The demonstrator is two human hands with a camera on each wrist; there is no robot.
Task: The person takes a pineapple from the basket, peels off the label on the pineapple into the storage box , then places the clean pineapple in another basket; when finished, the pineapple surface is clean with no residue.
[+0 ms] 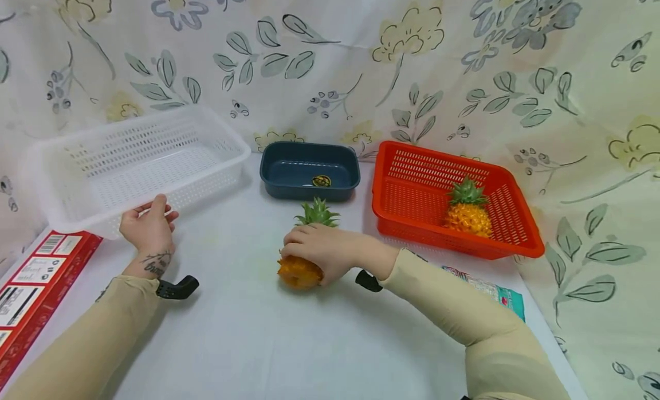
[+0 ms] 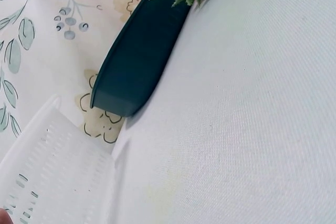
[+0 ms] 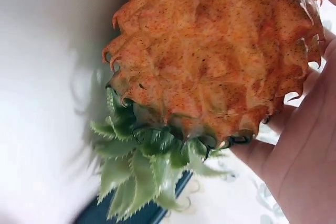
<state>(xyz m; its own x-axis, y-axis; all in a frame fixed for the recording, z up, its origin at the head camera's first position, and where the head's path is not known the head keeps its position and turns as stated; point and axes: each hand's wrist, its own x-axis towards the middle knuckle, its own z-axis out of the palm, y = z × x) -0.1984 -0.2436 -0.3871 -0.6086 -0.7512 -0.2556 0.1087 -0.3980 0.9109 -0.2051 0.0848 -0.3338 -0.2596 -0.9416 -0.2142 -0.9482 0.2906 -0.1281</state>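
In the head view my right hand (image 1: 330, 251) grips an orange pineapple (image 1: 299, 272) from above, near the middle of the white table. Its green crown (image 1: 317, 212) points toward the back; the right wrist view shows the spiky orange skin (image 3: 210, 51) close up, with fingers round one side. My left hand (image 1: 149, 225) holds the near rim of a white plastic basket (image 1: 206, 185) at the left. Only a fingertip (image 2: 4, 217) of it shows in the left wrist view. Inside the basket I see only its bare slotted floor.
A dark blue tub (image 1: 309, 192) with a small black and yellow item (image 1: 322, 181) stands at the back. On the right, a red basket (image 1: 412, 225) holds another pineapple (image 1: 468, 218). A red and white box (image 1: 38, 282) lies at the left edge, a teal packet (image 1: 510, 301) beyond the right sleeve.
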